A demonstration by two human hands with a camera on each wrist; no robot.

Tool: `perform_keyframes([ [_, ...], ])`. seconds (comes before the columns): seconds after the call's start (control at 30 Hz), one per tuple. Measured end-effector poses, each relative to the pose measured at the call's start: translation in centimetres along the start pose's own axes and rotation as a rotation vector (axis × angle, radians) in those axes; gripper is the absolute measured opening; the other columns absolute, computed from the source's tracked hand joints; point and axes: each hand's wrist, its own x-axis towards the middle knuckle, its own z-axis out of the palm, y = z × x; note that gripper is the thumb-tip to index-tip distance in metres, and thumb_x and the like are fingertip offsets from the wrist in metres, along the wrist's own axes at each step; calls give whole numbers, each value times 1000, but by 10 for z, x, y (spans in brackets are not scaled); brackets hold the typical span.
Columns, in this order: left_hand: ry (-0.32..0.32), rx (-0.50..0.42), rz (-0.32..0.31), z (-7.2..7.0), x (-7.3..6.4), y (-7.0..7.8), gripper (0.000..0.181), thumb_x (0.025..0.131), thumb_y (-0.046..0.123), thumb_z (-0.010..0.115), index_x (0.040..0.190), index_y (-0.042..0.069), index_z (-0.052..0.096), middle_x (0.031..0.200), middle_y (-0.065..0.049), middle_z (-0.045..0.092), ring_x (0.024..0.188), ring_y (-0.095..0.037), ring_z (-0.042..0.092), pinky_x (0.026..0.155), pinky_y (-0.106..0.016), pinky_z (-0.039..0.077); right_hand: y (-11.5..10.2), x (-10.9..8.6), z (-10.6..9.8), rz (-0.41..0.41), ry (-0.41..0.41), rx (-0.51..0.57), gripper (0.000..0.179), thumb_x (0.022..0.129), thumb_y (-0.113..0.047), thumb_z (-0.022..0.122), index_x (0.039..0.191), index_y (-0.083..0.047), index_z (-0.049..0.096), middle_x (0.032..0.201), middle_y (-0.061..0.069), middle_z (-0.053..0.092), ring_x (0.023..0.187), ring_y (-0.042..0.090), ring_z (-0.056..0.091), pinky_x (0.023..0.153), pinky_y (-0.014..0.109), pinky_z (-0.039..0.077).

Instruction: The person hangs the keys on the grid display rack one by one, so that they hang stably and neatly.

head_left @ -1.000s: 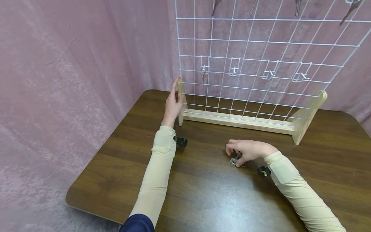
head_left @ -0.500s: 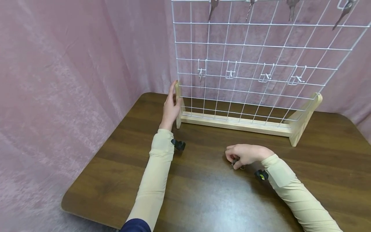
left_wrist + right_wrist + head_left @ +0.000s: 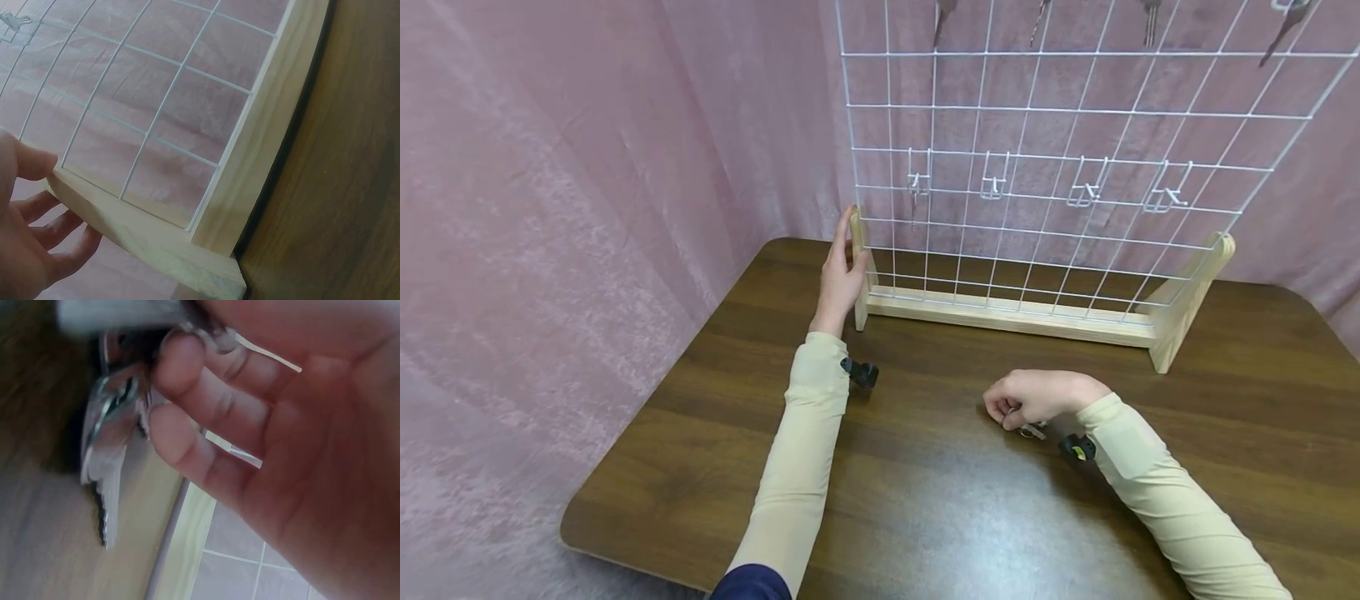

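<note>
My left hand [image 3: 838, 283] holds the left wooden upright [image 3: 144, 244] of a display stand, thumb on one side and fingers on the other. Low over the table, my right hand [image 3: 1033, 396] pinches small keys [image 3: 1033, 432] with curled fingers. In the right wrist view a silver key [image 3: 109, 506] with a toothed blade hangs by the fingertips, and a blurred metal piece [image 3: 119, 314] shows at the top. How many keys are held cannot be seen. On the stand's white wire grid [image 3: 1030, 108], a key [image 3: 914, 212] hangs from the leftmost hook [image 3: 917, 179].
More white hooks [image 3: 992, 187] line the same grid row, to the right. Several keys [image 3: 1292, 29] hang higher up, cut by the frame's top. The stand's wooden base [image 3: 1015, 317] crosses the back of the brown table [image 3: 910, 483]. Pink curtains [image 3: 625, 208] surround it.
My right fingers have closed further over the keys; the metal that showed ahead of the thumb is now covered, and keys show on its wrist side. The left hand stays on the upright.
</note>
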Motion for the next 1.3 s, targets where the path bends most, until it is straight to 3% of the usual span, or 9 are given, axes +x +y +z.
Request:
perform_keyframes([
  [0.13, -1, 6, -1, 0, 0, 1, 74, 100, 14, 50, 145, 61, 14, 151, -9, 40, 122, -29, 53, 88, -49, 54, 0, -3, -3, 11, 12, -2, 17, 85, -2, 67, 77, -14, 57, 66, -8, 52, 59, -3, 45, 56, 16, 42],
  [0.37, 2, 23, 1, 0, 3, 2, 76, 100, 12, 50, 145, 60, 14, 154, -4, 36, 124, -28, 51, 87, -48, 54, -2, -9, -11, 37, 76, 91, 14, 94, -4, 59, 82, -10, 55, 64, -3, 57, 47, 8, 56, 51, 19, 48],
  [0.7, 15, 40, 4, -2, 3, 3, 74, 99, 14, 51, 145, 60, 16, 152, -9, 39, 123, -30, 53, 86, -47, 55, -3, -16, -23, 10, 279, -32, 17, 96, -6, 56, 81, -14, 55, 68, -9, 53, 58, -1, 50, 55, 17, 44],
  [0.83, 10, 26, 3, -2, 3, 3, 74, 99, 13, 51, 145, 60, 16, 149, -11, 41, 121, -31, 54, 86, -48, 55, -3, -19, -27, -9, 400, -126, 17, 95, -6, 58, 79, -14, 55, 69, -11, 49, 64, -3, 45, 60, 18, 41],
  [1.13, 7, 26, -2, -1, 2, 2, 73, 99, 12, 51, 146, 58, 17, 145, -15, 45, 119, -32, 55, 87, -48, 54, -1, -24, -28, -42, 673, -382, 8, 88, -9, 67, 88, -16, 65, 89, -7, 60, 75, 3, 58, 66, 30, 53],
  [1.3, 4, 26, -6, 0, 2, 0, 75, 99, 12, 52, 145, 60, 16, 145, -14, 45, 118, -31, 56, 86, -46, 55, -1, -27, -32, 0, 742, -400, 9, 86, -10, 69, 86, -17, 64, 83, -10, 62, 69, 3, 55, 62, 30, 49],
])
